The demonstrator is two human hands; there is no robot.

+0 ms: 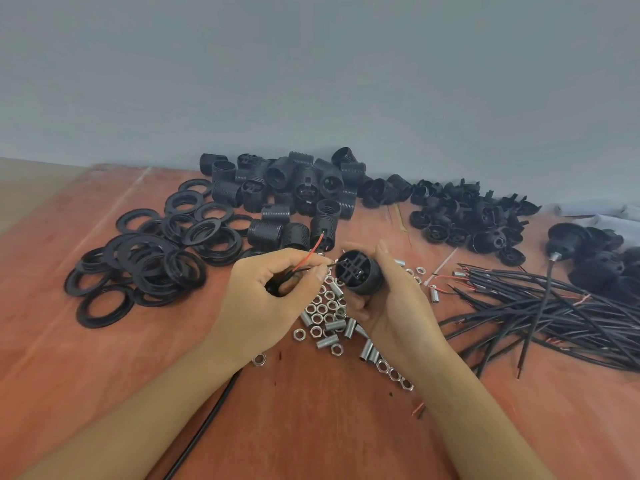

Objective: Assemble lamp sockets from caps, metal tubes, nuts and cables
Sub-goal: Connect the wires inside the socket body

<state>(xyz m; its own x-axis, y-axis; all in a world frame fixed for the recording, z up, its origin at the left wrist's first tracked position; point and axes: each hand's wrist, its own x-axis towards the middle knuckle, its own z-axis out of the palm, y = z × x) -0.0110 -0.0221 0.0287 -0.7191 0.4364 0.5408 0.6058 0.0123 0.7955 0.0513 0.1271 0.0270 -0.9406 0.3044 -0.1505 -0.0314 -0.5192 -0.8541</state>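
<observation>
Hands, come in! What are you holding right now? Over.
Left hand pinches the cable's red and black wires. Right hand holds the socket body, black wire tip at its face. Nothing between them; nuts and tubes lie underneath.

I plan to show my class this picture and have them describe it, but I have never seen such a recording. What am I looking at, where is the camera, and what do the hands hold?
There is no machine: a person works with bare hands. The one picture comes from a camera worn on the head, looking forward and down. The left hand pinches a cable whose thin red and black wires point toward a black socket body gripped by the right hand. On the reddish table lie flat black rings, a heap of threaded socket bodies, domed caps, a bundle of black cables and, under the hands, silver nuts and short metal tubes.
</observation>
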